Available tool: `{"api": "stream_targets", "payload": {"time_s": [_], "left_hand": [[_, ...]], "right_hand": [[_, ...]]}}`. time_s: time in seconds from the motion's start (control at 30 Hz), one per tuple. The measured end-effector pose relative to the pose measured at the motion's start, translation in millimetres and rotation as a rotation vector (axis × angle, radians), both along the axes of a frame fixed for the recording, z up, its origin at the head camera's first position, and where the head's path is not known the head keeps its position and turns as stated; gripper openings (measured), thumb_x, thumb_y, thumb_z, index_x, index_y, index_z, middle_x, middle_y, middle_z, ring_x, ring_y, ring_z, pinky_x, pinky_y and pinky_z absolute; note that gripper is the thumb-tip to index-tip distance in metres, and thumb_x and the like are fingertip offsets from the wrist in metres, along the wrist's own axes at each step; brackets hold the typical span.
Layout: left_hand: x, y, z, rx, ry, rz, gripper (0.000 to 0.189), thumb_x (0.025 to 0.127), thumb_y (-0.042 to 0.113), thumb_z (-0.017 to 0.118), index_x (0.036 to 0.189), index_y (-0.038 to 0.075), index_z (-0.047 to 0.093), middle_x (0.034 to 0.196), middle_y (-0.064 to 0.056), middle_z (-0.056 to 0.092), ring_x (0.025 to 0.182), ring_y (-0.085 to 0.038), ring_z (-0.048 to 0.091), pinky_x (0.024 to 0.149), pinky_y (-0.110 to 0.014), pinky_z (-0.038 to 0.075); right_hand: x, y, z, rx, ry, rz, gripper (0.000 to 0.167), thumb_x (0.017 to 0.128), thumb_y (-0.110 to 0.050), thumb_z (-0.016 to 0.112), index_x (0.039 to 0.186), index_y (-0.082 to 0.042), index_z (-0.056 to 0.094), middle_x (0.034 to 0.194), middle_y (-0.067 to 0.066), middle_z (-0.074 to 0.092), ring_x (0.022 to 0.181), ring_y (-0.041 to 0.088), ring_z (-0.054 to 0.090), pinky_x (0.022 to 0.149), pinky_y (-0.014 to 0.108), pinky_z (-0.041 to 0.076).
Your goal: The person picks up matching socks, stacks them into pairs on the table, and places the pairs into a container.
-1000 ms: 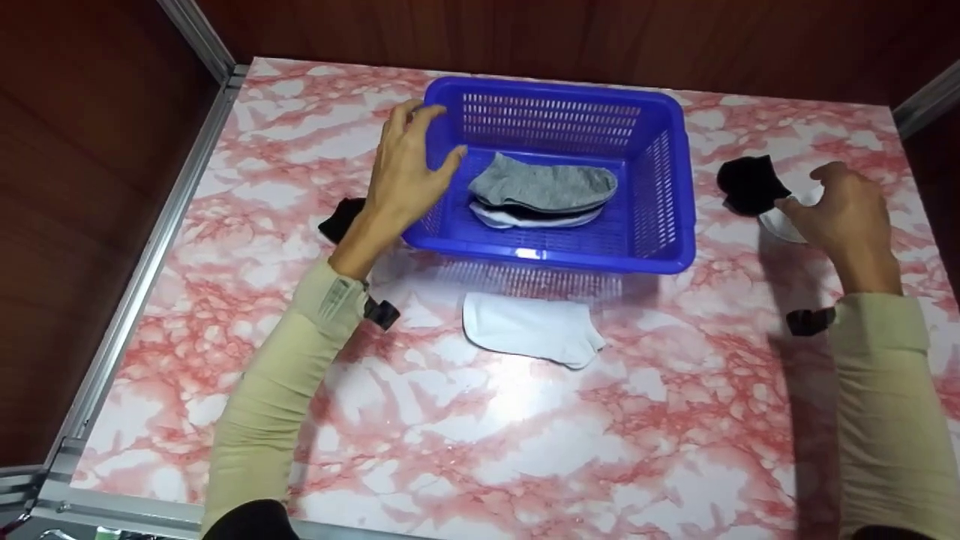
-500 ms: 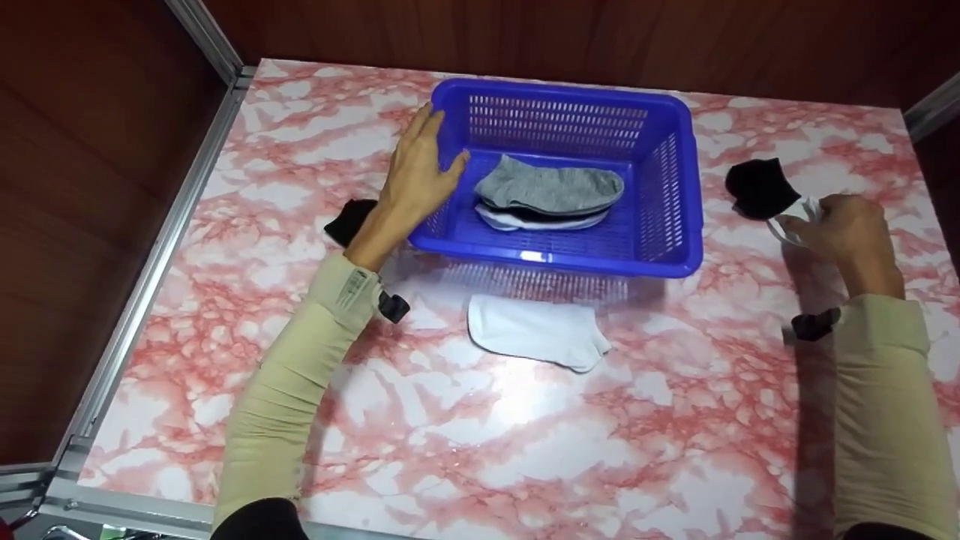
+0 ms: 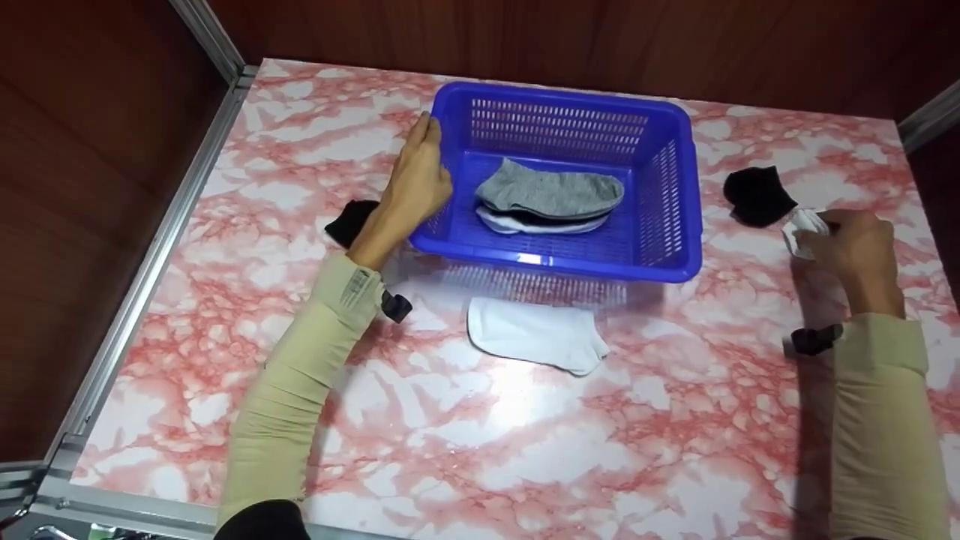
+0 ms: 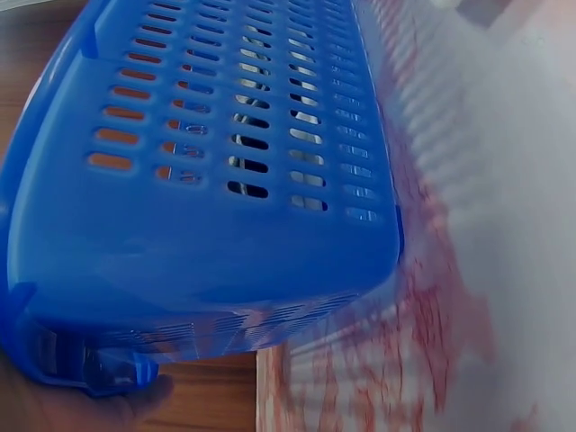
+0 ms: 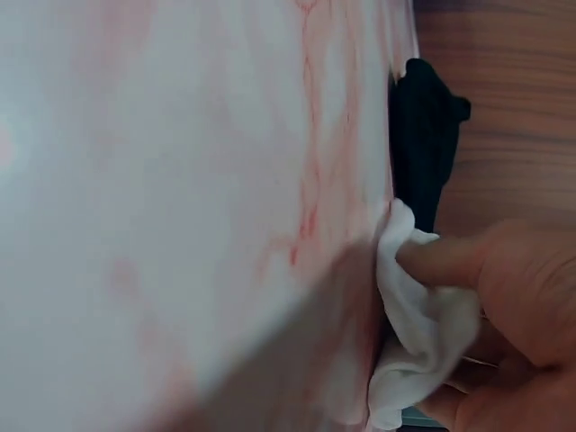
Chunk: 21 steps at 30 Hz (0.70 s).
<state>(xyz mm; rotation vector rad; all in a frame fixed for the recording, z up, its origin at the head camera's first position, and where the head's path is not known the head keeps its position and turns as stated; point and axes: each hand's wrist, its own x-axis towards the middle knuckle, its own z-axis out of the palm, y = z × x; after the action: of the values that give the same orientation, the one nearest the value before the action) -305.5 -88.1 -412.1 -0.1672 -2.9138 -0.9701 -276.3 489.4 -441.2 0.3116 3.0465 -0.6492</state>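
With my left hand (image 3: pixel 417 178) I grip the left rim of a blue plastic basket (image 3: pixel 551 268). Inside it a grey sock (image 3: pixel 555 191) lies over black and white ones. On the right of the table, my right hand (image 3: pixel 861 251) pinches a crumpled white sock (image 5: pixel 418 328) between thumb and fingers. A black sock (image 3: pixel 757 196) lies right beside that white one. Another black sock (image 3: pixel 351 223) is partly hidden behind my left wrist. In front of the basket a flat white sock (image 3: pixel 536 335) lies alone.
The table (image 3: pixel 637 457) has a red and white marbled top. Dark wood panels (image 3: pixel 570 45) rise behind it and on the left, with a metal rail (image 3: pixel 154 255) along the left edge.
My left hand has closed from a spread pose onto the basket's rim. My right hand has drawn back slightly and gathered up the white sock, which lay flatter before.
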Motion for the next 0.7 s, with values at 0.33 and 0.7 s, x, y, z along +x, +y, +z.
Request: {"api": "stream_targets", "payload": {"time_s": [0.33, 0.7], "left_hand": [[2.4, 3.4, -1.6, 0.006, -0.005, -0.010, 0.072, 0.095, -0.004, 0.049, 0.162, -0.009, 0.021, 0.174, -0.024, 0.016, 0.162, -0.033, 0.024, 0.131, -0.035, 0.027], [2.1, -1.1, 0.1, 0.008, 0.014, -0.016, 0.073, 0.094, -0.005, 0.049, 0.161, -0.010, 0.021, 0.174, -0.025, 0.017, 0.161, -0.034, 0.026, 0.130, -0.035, 0.030]], "right_hand": [[13.8, -15, 15.3, 0.018, 0.055, -0.081, 0.051, 0.099, -0.028, 0.060, 0.134, 0.008, 0.064, 0.126, 0.040, 0.064, 0.109, 0.051, 0.063, 0.068, 0.024, 0.037], [36.9, -51, 44.2, 0.043, 0.192, -0.015, 0.043, 0.097, -0.028, 0.065, 0.126, 0.003, 0.071, 0.115, 0.035, 0.071, 0.087, 0.039, 0.064, 0.061, 0.015, 0.031]]}}
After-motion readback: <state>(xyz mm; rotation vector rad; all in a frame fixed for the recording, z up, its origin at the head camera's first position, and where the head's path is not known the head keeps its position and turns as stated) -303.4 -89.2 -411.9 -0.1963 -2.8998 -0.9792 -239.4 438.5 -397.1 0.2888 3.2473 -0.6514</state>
